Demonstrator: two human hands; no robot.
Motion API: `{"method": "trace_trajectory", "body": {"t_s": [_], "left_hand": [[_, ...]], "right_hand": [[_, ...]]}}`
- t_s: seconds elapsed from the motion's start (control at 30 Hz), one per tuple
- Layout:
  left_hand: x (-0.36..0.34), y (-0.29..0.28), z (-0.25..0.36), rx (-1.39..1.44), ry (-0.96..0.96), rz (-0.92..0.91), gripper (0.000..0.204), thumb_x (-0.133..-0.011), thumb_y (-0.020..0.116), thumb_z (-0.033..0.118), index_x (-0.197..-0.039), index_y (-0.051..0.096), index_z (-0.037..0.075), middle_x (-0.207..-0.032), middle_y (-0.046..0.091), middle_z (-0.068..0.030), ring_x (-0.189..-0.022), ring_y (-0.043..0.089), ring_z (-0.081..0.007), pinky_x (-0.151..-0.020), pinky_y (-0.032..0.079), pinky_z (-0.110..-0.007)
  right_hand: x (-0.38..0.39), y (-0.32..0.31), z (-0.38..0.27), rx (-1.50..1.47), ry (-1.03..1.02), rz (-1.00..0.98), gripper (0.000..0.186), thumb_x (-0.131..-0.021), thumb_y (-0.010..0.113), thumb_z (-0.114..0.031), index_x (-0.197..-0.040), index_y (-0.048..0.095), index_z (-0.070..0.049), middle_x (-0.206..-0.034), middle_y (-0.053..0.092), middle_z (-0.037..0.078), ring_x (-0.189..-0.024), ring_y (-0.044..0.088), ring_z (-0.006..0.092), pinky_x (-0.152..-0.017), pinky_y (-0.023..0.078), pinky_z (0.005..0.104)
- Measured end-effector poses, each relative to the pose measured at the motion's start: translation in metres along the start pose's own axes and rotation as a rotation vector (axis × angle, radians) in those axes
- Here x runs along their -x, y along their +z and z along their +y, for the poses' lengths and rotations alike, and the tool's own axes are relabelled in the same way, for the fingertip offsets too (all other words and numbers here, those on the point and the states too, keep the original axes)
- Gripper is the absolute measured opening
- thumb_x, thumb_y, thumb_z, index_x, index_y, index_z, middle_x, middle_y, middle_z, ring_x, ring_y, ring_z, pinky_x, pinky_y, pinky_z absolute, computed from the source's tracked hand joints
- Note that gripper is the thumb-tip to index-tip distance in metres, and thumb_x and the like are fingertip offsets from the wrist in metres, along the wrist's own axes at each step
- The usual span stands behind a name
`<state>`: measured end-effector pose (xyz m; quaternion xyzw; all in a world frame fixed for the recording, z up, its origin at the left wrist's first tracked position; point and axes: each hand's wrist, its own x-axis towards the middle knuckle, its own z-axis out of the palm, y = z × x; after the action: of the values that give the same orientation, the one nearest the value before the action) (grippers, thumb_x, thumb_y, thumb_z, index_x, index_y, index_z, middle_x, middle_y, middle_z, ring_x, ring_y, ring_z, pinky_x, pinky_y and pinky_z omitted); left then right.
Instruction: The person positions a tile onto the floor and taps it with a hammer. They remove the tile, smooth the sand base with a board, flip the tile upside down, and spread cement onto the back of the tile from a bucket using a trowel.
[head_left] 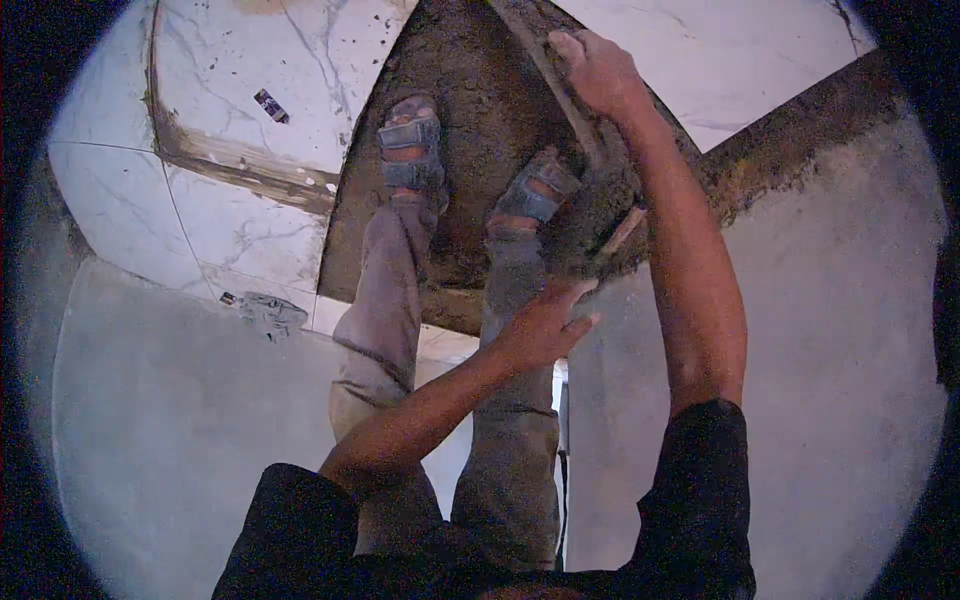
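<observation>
My right hand [600,78] is reached far forward, fingers curled at the upper part of a long, narrow, mortar-coated bar [577,115]. The bar slants over a bed of dark, damp mortar [475,60]. My left hand [545,322] is nearer to me, over my right shin, with thumb and fingers apart and nothing visible between them. Just beyond it, a short brownish handle-like piece [622,232] lies at a heap of mortar [590,215]; what it belongs to is hidden.
My sandalled feet [410,140] stand on the mortar. Marbled white tiles [250,60] border it at left, and another white tile [720,60] at upper right. A small dark packet [271,106] and a crumpled grey scrap [272,314] lie left. Grey surfaces [800,330] flank me.
</observation>
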<state>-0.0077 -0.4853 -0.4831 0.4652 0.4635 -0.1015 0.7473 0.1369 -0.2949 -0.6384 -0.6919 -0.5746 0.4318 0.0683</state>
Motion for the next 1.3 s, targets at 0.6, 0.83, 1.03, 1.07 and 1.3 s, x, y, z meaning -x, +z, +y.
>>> {"method": "trace_trajectory", "body": {"t_s": [0.6, 0.83, 1.03, 1.07, 1.3], "left_hand": [[-0.002, -0.009, 0.0, -0.108, 0.007, 0.0, 0.047, -0.083, 0.05, 0.028, -0.121, 0.04, 0.002, -0.116, 0.046, -0.0231, -0.108, 0.045, -0.0372, -0.092, 0.035, -0.042], [0.0, -0.004, -0.006, -0.093, 0.03, -0.005, 0.048, -0.084, 0.048, 0.031, -0.121, 0.039, 0.002, -0.117, 0.045, -0.0242, -0.109, 0.044, -0.0379, -0.094, 0.034, -0.042], [-0.001, -0.019, 0.006, -0.073, -0.015, -0.039, 0.047, -0.086, 0.046, 0.032, -0.122, 0.039, 0.002, -0.119, 0.043, -0.0232, -0.114, 0.039, -0.0365, -0.096, 0.031, -0.041], [0.0, -0.019, 0.006, -0.104, 0.008, -0.016, 0.047, -0.086, 0.046, 0.032, -0.122, 0.04, 0.002, -0.119, 0.044, -0.023, -0.114, 0.039, -0.0364, -0.096, 0.031, -0.041], [-0.003, -0.012, 0.001, -0.126, 0.007, -0.012, 0.046, -0.085, 0.05, 0.032, -0.123, 0.039, 0.007, -0.117, 0.046, -0.0198, -0.108, 0.046, -0.0355, -0.092, 0.036, -0.042]], "right_hand": [[0.082, 0.01, 0.024, -0.181, 0.233, 0.163, 0.039, -0.088, 0.04, -0.038, -0.101, 0.056, -0.005, -0.096, 0.057, 0.021, -0.092, 0.052, 0.0395, -0.078, 0.041, 0.0437], [0.035, 0.003, 0.007, -0.083, 0.167, 0.07, 0.038, -0.089, 0.038, -0.035, -0.103, 0.054, -0.004, -0.1, 0.056, 0.021, -0.093, 0.051, 0.0396, -0.079, 0.041, 0.044], [0.111, -0.012, 0.078, 0.046, 0.296, 0.147, 0.036, -0.09, 0.036, -0.033, -0.099, 0.056, -0.005, -0.099, 0.057, 0.019, -0.09, 0.053, 0.0391, -0.078, 0.043, 0.0446], [0.125, -0.01, 0.089, -0.042, 0.356, 0.16, 0.038, -0.089, 0.037, -0.035, -0.099, 0.056, -0.004, -0.1, 0.056, 0.02, -0.091, 0.052, 0.0399, -0.077, 0.043, 0.0443], [0.195, 0.0, 0.071, -0.041, 0.471, 0.158, 0.038, -0.088, 0.04, -0.038, -0.098, 0.056, -0.004, -0.097, 0.057, 0.023, -0.085, 0.054, 0.0407, -0.074, 0.044, 0.0447]]}}
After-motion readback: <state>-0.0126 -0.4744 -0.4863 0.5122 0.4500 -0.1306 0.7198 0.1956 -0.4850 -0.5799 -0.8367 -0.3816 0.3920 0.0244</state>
